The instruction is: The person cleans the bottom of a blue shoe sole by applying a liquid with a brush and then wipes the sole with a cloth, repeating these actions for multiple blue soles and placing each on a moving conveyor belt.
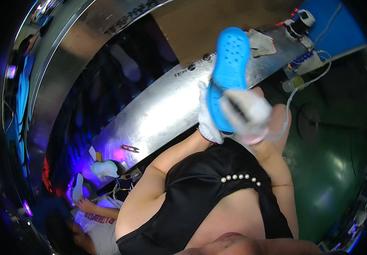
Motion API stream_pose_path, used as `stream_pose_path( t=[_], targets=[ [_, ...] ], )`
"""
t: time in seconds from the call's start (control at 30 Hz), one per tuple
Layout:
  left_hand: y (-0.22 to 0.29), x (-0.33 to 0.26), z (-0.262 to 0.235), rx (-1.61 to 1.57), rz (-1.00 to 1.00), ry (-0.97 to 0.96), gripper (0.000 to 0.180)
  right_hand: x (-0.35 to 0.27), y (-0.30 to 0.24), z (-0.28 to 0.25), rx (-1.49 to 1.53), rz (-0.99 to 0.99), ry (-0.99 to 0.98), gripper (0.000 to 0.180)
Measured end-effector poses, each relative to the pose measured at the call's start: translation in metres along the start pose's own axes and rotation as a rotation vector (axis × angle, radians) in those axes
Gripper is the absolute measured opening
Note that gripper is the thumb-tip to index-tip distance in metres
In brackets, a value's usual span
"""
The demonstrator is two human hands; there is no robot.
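A bright blue shoe sole (pixel 231 57), with small dark holes in its upper part, is held up steeply over the edge of the metal worktop. My left hand (pixel 207 117), in a white glove, grips the sole's lower part from its left side and from behind. Against the sole's lower right side is my right hand (pixel 253 112), also white-gloved and smeared by motion. A dark streak (pixel 236 106) shows between it and the sole; I cannot make out what it is. The right fingers are too blurred to read.
Red-handled thread snips (pixel 130 148) lie on the metal worktop (pixel 149 114). A whitish cloth (pixel 261 43) lies beyond the sole, near brown cardboard (pixel 196 25). Dark conveyor bed at left carries pale soles (pixel 125 63). A co-worker's hand (pixel 85 205) holds a whitish shoe piece at lower left.
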State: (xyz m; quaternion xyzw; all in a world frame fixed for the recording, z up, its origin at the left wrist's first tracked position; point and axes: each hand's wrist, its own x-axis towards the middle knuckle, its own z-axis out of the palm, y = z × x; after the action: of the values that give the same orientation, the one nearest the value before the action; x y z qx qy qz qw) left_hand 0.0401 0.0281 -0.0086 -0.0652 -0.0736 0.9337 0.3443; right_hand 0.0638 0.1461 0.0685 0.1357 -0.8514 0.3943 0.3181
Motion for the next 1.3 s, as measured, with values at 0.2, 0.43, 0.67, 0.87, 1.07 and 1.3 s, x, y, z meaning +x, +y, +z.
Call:
stream_pose_path(
  t=[0.2, 0.43, 0.67, 0.87, 1.07, 1.3],
  targets=[
    [-0.004, 0.003, 0.022, 0.426, 0.169, 0.186, 0.091, 0.0, 0.011, 0.0, 0.275, 0.379, 0.145, 0.014],
    [0.014, 0.014, 0.012, 0.742, 0.32, 0.087, 0.076, -0.001, -0.024, -0.01, 0.617, 0.35, -0.008, 0.02],
    [0.046, 0.016, 0.032, 0.46, -0.043, -0.125, 0.1, -0.021, -0.042, -0.005, 0.299, 0.202, -0.073, 0.023],
    [0.063, 0.012, 0.06, 0.589, -0.211, 0.166, 0.096, -0.012, -0.004, -0.024, 0.066, -0.282, -0.454, 0.019],
    [0.078, 0.021, 0.071, 0.649, -0.569, -0.007, 0.07, -0.001, -0.021, -0.018, 0.275, -0.044, -0.345, 0.017],
    [0.082, 0.019, 0.088, 1.085, -0.468, 0.028, 0.071, -0.003, -0.017, -0.025, 0.188, -0.084, -0.281, 0.02]
  ],
)
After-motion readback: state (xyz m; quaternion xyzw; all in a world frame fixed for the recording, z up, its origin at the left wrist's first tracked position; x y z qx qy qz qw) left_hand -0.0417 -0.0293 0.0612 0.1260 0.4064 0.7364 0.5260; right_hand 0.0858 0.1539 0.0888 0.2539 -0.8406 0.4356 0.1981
